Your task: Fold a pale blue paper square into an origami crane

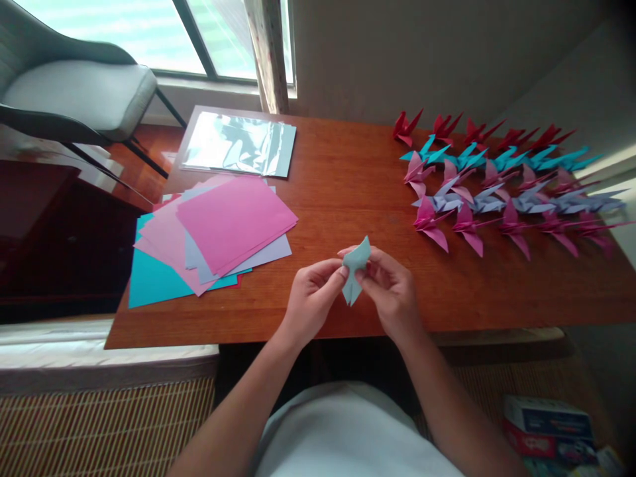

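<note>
A small pale mint piece of folded paper (356, 260) is held up between both hands above the front of the table. It has a curved flap at the top and a split, pointed lower end. My left hand (317, 291) pinches its left edge between thumb and fingers. On the other side, my right hand (392, 288) grips it with the thumb in front and the fingers behind. Some fingertips are hidden behind the paper.
Loose coloured paper sheets (238, 222) overlap on the left of the wooden table (342, 179). Behind them lies a shiny plastic-wrapped paper pack (233, 142). Rows of folded paper cranes (514, 225) stand at the right. A chair (79, 93) is by the window.
</note>
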The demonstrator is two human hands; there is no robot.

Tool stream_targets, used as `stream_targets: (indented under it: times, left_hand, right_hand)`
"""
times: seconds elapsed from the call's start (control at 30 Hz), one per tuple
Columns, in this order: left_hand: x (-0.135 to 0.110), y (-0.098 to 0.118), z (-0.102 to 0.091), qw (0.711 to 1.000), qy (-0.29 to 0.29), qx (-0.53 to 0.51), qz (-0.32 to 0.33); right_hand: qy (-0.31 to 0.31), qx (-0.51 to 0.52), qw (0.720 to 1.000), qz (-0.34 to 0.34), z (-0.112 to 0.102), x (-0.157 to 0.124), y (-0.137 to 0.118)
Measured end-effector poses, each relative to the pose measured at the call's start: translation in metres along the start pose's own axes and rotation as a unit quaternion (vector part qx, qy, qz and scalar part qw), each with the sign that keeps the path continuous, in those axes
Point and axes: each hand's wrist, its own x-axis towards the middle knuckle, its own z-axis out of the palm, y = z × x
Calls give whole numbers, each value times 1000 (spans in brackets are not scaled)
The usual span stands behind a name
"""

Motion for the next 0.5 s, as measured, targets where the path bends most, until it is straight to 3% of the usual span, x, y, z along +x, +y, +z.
stream_targets:
  times: [0.17,0.37,0.5]
  left_hand:
    - [-1,3,2,999,-12,49,9]
    - [1,-2,-2,1000,-10,14,1]
    - [2,-5,-5,1000,-9,-13,-6]
  right_hand:
    - [-15,-164,982,-91,-10,6,-12]
    - [-52,-217,957,-185,-19,10,-8]
    - [-57,-228,949,-210,-19,10,-3]
